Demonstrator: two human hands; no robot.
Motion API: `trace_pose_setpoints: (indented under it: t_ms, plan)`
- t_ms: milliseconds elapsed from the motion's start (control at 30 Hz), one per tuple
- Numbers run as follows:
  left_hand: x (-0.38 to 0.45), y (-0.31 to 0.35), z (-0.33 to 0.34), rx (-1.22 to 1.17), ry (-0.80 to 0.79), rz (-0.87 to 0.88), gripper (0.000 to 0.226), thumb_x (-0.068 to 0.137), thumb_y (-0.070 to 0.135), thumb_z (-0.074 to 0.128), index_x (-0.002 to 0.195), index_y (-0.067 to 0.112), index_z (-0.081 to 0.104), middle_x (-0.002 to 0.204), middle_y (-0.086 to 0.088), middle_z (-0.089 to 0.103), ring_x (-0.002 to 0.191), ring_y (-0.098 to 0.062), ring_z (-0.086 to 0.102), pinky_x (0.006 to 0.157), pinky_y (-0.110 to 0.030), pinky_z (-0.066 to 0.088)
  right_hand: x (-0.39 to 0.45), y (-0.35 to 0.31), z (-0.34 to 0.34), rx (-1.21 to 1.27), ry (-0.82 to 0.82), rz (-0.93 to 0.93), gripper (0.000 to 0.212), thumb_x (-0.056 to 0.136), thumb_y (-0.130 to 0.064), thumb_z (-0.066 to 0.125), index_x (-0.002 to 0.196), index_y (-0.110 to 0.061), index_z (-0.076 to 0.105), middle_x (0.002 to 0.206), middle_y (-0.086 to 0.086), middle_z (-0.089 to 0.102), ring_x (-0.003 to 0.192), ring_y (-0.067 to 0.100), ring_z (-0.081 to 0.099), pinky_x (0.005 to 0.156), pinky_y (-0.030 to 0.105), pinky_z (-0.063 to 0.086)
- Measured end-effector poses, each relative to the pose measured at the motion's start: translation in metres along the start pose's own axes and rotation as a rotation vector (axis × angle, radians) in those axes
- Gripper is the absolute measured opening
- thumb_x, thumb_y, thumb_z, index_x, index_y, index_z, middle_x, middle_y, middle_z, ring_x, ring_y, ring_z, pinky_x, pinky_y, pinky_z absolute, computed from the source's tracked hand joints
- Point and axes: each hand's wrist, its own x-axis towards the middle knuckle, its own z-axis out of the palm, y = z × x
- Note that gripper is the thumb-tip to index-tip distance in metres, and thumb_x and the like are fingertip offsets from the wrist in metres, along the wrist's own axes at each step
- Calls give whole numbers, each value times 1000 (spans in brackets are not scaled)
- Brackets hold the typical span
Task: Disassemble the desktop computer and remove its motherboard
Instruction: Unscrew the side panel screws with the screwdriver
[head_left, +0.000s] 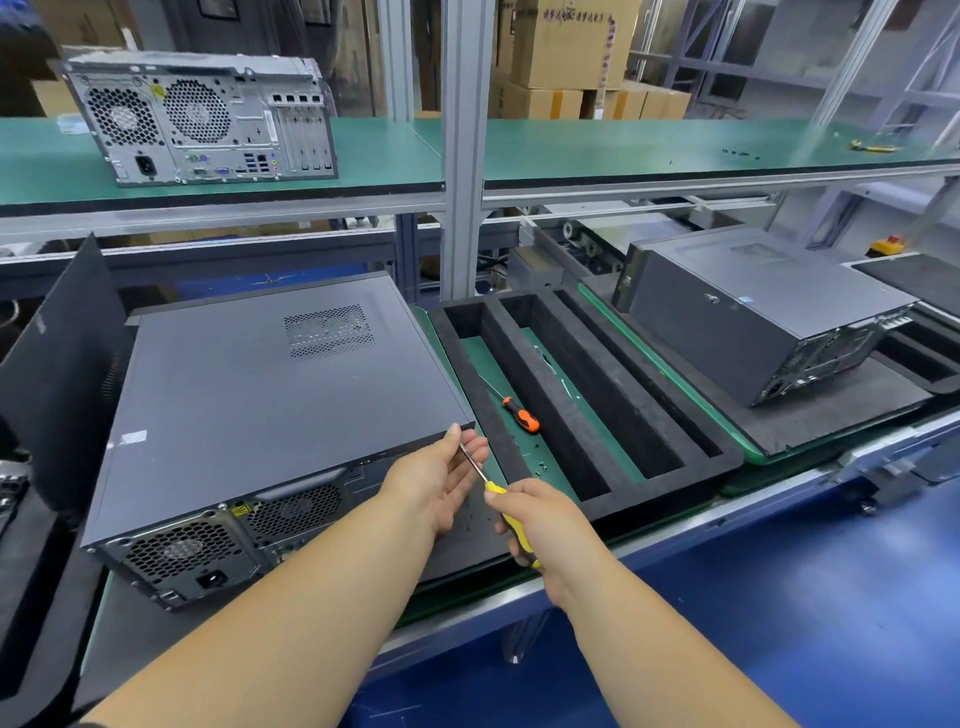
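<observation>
- Three desktop computers — one lying on its side at the near left (270, 395), one on the right (753, 312), one upright on the upper shelf (200, 122).
- Two screwdrivers — a yellow-handled one (511, 519) and an orange-handled one (519, 413).
- Two hands — left (441, 480), right (540, 525).
- One black foam tray (561, 410) with long slots.
- Several cardboard boxes (571, 47) behind; number unclear.

A second computer case (200, 122) stands on the far green shelf (675, 145) at left, its rear panel facing near. Cardboard boxes (571, 47) are stacked behind the shelf. A third case (758, 306) lies on a dark mat (831, 410) at right. Between left and right, a black foam tray (587, 400) holds an orange-handled screwdriver (521, 414) in its left compartment. A yellow tool (874, 147) lies far right on the shelf.
</observation>
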Motion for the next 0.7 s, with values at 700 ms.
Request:
trace_pose_setpoints:
  t_ms: [700]
  plan:
    - [66, -85, 91, 261, -9, -133, 34, 96, 5, 53, 126, -11, 52, 99, -18, 65, 87, -19, 63, 80, -23, 55, 36, 33, -128, 253, 269, 89, 14, 89, -24, 58, 82, -13, 60, 56, -2, 56, 37, 12, 40, 35, 19, 30]
